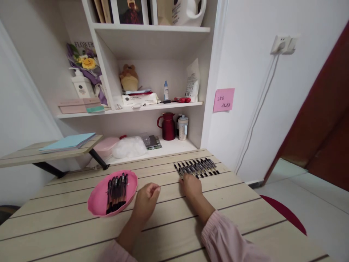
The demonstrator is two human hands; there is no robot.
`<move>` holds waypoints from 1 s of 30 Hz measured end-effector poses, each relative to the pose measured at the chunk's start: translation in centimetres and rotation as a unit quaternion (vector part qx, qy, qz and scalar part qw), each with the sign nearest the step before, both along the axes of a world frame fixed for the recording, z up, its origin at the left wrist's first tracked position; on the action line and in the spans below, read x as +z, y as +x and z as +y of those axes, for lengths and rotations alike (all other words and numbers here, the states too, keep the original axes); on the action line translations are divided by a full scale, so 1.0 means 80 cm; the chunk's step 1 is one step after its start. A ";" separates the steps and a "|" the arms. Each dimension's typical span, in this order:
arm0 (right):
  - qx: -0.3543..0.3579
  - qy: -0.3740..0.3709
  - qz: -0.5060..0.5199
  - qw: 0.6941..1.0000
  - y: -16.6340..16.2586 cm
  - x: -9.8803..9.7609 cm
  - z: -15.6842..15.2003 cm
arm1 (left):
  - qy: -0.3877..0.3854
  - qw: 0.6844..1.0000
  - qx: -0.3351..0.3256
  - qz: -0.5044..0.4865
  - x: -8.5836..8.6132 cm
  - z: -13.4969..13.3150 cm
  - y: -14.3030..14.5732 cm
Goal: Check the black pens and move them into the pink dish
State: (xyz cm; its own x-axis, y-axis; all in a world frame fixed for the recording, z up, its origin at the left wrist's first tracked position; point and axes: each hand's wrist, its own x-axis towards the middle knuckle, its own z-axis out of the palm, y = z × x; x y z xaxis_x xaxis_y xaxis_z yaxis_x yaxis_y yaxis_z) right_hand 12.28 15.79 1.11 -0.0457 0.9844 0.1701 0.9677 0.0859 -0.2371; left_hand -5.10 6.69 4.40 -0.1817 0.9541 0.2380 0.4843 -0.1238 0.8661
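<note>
Black-capped pens (199,167) lie side by side in a slanting row on the wooden table. My right hand (191,186) is at the near left end of this row, its fingers closed on the lower end of the leftmost pen; the fingertips are partly hidden. My left hand (147,200) is curled closed above the table, just right of a pink scalloped bowl (95,200), and no object shows in it. Inside the bowl rests a bundle of several similar pens (117,193), lying parallel.
A small raised shelf (16,156) with blue paper (68,141) stands at the table's left. Behind the table is a white shelf unit holding a red jug (168,127), a light cup (183,128) and a white plastic bag (129,147). A red stool (283,214) is at the right.
</note>
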 end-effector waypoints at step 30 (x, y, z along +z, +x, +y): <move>0.009 -0.002 0.005 1.000 0.014 -0.009 0.019 | -0.114 0.859 -0.067 -0.494 -0.060 0.035 0.013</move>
